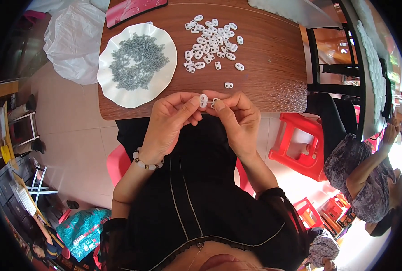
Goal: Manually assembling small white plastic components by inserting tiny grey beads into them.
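Observation:
My left hand point(176, 113) pinches a small white oval plastic piece with two holes point(203, 100) between thumb and fingers. Close beside it, my right hand point(237, 119) grips a second white two-holed piece point(215, 102). Something thin seems to bridge the narrow gap between the two pieces, too small to make out. Both hands are raised at the table's near edge. Just beyond them lies a single white piece point(228, 85). Farther off, a loose pile of similar white pieces point(214, 39) is spread on the brown wooden table point(273, 67).
A white wavy-rimmed plate point(167, 81) holding many small grey tubular pieces point(140, 61) stands at the left. Behind it lies a pink flat case point(131, 10). A white plastic bag point(72, 40) is left of the table, a red stool point(298, 147) right. Other people sit nearby.

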`<control>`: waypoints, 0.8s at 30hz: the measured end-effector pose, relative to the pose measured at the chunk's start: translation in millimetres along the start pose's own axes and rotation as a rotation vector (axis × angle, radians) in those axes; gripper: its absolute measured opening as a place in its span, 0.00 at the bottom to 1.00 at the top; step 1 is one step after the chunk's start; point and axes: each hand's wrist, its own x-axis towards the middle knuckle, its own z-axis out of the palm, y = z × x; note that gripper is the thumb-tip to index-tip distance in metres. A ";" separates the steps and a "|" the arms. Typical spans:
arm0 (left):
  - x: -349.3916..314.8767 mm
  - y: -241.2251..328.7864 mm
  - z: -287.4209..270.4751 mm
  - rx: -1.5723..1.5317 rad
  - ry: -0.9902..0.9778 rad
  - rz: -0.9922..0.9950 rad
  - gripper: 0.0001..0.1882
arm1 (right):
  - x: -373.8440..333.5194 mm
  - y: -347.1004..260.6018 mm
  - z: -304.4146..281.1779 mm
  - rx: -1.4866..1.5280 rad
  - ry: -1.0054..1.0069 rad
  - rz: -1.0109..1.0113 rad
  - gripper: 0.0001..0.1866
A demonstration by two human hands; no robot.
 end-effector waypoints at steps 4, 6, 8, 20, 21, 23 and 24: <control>-3.0 1.8 7.0 0.165 0.059 0.078 0.13 | -2.3 2.1 0.3 -0.026 -0.001 -0.028 0.04; -4.2 1.6 8.1 0.239 0.078 0.099 0.13 | -3.2 1.7 0.5 -0.053 -0.014 -0.003 0.04; -5.6 1.3 8.1 0.274 0.057 0.137 0.13 | -3.7 1.2 0.1 -0.052 -0.026 0.011 0.04; -19.0 19.7 7.5 0.319 -0.056 0.062 0.11 | -1.3 -18.7 -3.5 0.065 -0.226 0.149 0.12; -19.4 20.0 7.6 0.316 -0.053 0.062 0.11 | -1.2 -20.2 -2.2 0.036 -0.233 0.144 0.17; -20.2 20.7 8.5 0.296 -0.069 0.056 0.12 | -0.9 -20.1 -4.9 0.018 -0.305 0.142 0.21; -20.8 21.3 8.0 0.293 -0.067 0.057 0.12 | -0.8 -19.9 -6.7 0.002 -0.375 0.139 0.24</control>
